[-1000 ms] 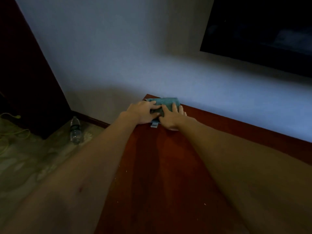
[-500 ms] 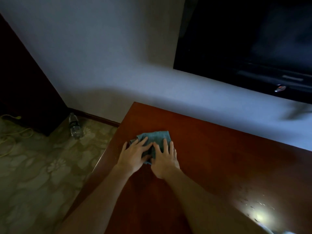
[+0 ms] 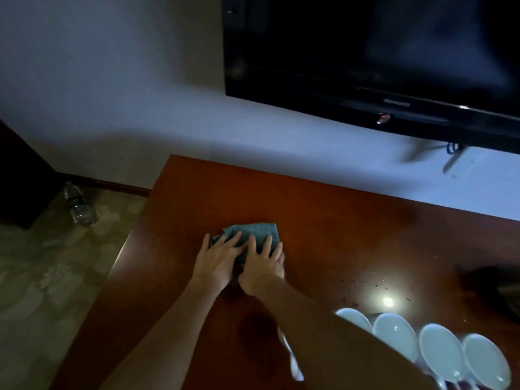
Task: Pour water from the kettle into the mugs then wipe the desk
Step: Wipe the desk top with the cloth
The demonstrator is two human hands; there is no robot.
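At the frame's centre, the left hand [image 3: 216, 263] and right hand [image 3: 263, 266] press side by side with straight fingers on the teal cloth [image 3: 253, 233] on the desk [image 3: 337, 220], four white mugs [image 3: 439, 350] lower right.

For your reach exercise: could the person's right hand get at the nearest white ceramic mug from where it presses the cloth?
Probably yes. The right hand lies flat on the teal cloth; the nearest white ceramic mug stands beside that forearm with bare desk between.
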